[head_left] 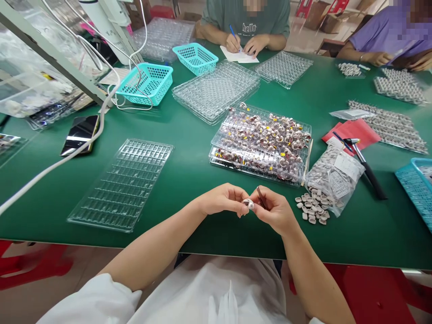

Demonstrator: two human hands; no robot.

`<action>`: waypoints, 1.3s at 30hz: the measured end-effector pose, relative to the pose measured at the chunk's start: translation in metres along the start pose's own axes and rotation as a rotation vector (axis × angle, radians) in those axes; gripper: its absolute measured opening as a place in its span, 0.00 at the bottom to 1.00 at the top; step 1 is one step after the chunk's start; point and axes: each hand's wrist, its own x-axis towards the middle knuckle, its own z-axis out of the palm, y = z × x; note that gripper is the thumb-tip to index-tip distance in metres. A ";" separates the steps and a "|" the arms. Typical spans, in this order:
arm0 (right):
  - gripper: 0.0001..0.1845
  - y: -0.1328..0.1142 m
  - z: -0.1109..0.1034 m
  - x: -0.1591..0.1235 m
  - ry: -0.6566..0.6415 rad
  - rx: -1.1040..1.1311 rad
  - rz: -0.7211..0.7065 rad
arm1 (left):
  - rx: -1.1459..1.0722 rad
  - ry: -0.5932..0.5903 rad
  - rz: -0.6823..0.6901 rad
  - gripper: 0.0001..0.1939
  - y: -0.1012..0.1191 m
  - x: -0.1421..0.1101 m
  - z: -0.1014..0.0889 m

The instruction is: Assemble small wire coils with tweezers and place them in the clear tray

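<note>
Close in front of my body, my two hands meet just above the green table. My left hand (229, 200) pinches a small glossy beige part (249, 204), rounded like an earbud shell. My right hand (275, 209) is closed, its thumb tip touching that part. A thin dark tool (260, 197), perhaps tweezers, sticks up from the right fingers; its lower end is hidden. Beyond the hands lies a stack of clear trays (221, 158) full of small beige and dark pieces with yellow tabs. Beside my right hand, loose beige caps (313, 207) spill from a plastic bag (334, 173).
On the left are an empty clear tray (121, 184), a phone (81, 135) and a white cable (67, 157). Turquoise baskets (146, 85) and clear trays (218, 87) stand farther back. A black-handled hammer (367, 171) lies right. Two people sit opposite, one writing.
</note>
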 end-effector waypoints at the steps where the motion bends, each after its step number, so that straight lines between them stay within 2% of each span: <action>1: 0.04 0.001 0.001 0.000 0.021 -0.034 -0.011 | -0.002 0.001 -0.001 0.08 0.000 0.000 0.000; 10: 0.03 0.009 0.013 0.001 0.229 -0.195 -0.075 | -0.011 0.051 0.020 0.09 0.000 0.003 0.002; 15: 0.04 0.005 0.015 0.000 0.262 -0.226 -0.083 | -0.005 0.088 0.043 0.09 0.003 0.003 0.005; 18: 0.05 0.004 0.014 0.000 0.332 -0.217 -0.065 | 0.024 0.159 0.050 0.11 0.002 0.003 0.006; 21: 0.05 0.006 0.009 0.001 0.438 -0.181 -0.023 | 0.033 0.280 0.008 0.14 -0.003 0.008 0.005; 25: 0.08 0.007 0.001 0.002 0.485 -0.191 0.047 | -0.094 0.424 0.003 0.16 -0.011 0.017 0.001; 27: 0.08 0.005 0.000 0.001 0.401 -0.257 0.032 | -0.124 0.464 0.054 0.16 -0.015 0.020 0.000; 28: 0.07 0.003 0.001 -0.001 0.310 -0.300 0.005 | -0.124 0.477 0.088 0.16 -0.017 0.021 -0.001; 33: 0.13 -0.003 0.029 -0.012 -0.342 -0.495 -0.175 | -0.093 0.499 0.165 0.18 -0.019 0.023 -0.005; 36: 0.15 0.001 0.049 -0.014 -0.475 -0.788 -0.213 | -0.117 0.505 0.189 0.18 -0.015 0.024 -0.011; 39: 0.08 0.004 0.060 -0.014 -0.505 -1.008 -0.254 | -0.157 0.482 0.201 0.18 -0.010 0.024 -0.015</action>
